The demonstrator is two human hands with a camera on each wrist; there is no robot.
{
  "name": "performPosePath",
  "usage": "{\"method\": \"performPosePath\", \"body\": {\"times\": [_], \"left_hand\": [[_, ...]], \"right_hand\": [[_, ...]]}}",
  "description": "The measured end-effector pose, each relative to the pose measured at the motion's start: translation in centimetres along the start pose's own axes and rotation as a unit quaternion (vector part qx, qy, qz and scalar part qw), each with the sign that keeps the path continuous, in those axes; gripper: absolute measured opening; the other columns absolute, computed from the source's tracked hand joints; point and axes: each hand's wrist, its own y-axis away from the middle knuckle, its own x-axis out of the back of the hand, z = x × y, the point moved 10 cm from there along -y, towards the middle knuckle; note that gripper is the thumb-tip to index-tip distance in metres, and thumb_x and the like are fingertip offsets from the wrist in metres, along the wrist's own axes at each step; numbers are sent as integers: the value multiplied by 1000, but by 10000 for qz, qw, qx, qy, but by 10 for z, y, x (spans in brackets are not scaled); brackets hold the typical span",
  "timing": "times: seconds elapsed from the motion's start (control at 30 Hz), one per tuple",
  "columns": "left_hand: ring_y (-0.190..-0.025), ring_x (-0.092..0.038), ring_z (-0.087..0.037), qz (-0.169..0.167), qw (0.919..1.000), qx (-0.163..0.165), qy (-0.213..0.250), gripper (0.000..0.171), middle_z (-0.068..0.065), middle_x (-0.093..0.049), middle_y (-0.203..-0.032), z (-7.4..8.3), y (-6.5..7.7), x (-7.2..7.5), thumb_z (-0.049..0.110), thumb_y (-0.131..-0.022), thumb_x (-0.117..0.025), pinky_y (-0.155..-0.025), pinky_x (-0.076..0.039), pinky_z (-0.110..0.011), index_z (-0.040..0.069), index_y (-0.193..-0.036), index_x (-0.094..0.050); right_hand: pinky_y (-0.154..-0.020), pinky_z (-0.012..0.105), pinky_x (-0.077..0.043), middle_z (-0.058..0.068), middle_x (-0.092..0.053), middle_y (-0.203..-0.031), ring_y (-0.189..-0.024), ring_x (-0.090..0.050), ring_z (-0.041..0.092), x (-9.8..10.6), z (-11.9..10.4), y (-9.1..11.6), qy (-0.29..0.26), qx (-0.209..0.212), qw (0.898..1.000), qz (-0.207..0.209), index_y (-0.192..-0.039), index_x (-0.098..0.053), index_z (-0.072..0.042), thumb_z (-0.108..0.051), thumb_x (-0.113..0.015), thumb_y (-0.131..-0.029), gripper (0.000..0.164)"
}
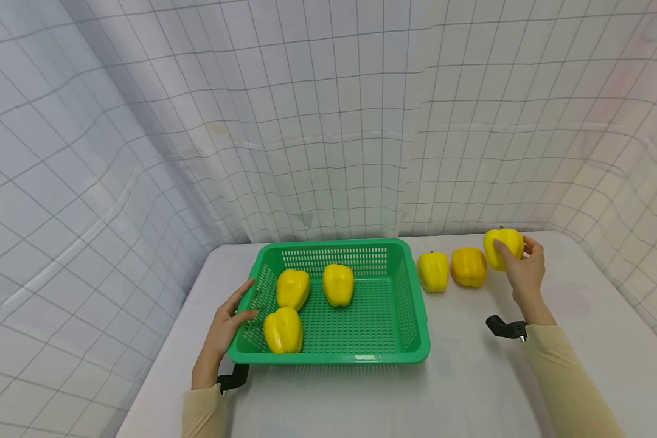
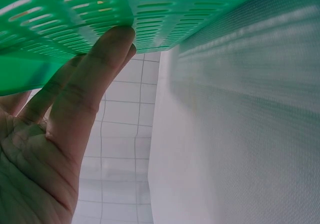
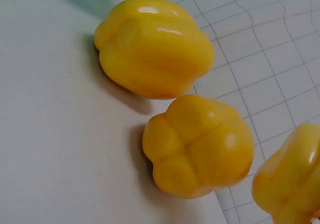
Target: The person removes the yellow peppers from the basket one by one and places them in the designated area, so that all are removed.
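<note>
My right hand (image 1: 527, 274) holds a yellow bell pepper (image 1: 500, 246) at the far right, thumb on its near side; the pepper appears raised. In the right wrist view part of that pepper (image 3: 290, 176) shows at the right edge. Just left of it two more yellow bell peppers (image 1: 468, 267) (image 1: 433, 271) lie on the table. My left hand (image 1: 222, 328) grips the left rim of a green plastic basket (image 1: 328, 358), its thumb over the rim. Seen from the left wrist, fingers (image 2: 82, 92) press against the slotted outer wall. Three yellow bell peppers (image 1: 337, 285) (image 1: 293, 289) (image 1: 283, 330) sit inside, towards the left.
The white table (image 1: 361, 401) carries everything. Hanging white sheets with a grid pattern (image 1: 328, 152) close off its back and sides. A black wrist mount (image 1: 506, 327) sticks out from the right sleeve, and another (image 1: 234, 378) from the left.
</note>
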Motion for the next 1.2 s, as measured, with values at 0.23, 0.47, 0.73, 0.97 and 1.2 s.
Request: {"method": "performPosePath", "body": {"times": [0.23, 0.47, 0.73, 0.97, 1.2], "left_hand": [[-114, -46, -37, 3, 9999, 144, 56, 63, -19, -31, -148, 3, 0, 0, 2, -92, -56, -79, -49, -29, 12, -150, -32], [-114, -48, -35, 5, 9998, 166, 81, 63, -17, -31, -149, 0, 0, -1, 4, -93, -57, -78, -50, -29, 15, -150, -32], [-114, -47, -37, -32, 10000, 71, -14, 64, -21, -29, -149, -5, -2, -1, 3, -93, -56, -78, -50, -29, 11, -150, -29], [-113, -48, -35, 15, 10000, -10, -44, 63, -18, -32, -148, -1, 0, 0, 7, -93, -57, -78, -50, -29, 16, -150, -32], [-114, -46, -41, 4, 10000, 86, -48, 63, -23, -31, -147, 23, 7, -4, -1, -92, -55, -79, -50, -30, 5, -149, -30]], "right_hand": [[-85, 23, -39, 12, -30, -147, -107, -37, 19, 2, 12, -5, 173, -59, 9998, -119, -151, -23, -9, -52, -57, -88, 83], [-99, 34, -35, 17, -26, -149, -120, -33, 30, 2, 23, -7, 212, -236, 9992, -231, -152, -19, -6, -51, -54, -90, 84], [-104, 41, -32, 22, -23, -150, -130, -28, 37, 4, 36, -11, 182, -417, 9985, -309, -151, -17, -2, -52, -53, -90, 87], [-104, 45, -31, 26, -23, -148, -130, -26, 39, 0, 46, -14, 299, -459, 9974, -459, -150, -17, 0, -55, -49, -90, 88], [-104, 47, -30, 26, -23, -148, -130, -26, 39, -4, 53, -15, 360, -436, 9967, -588, -151, -16, -1, -56, -48, -91, 87]]}}
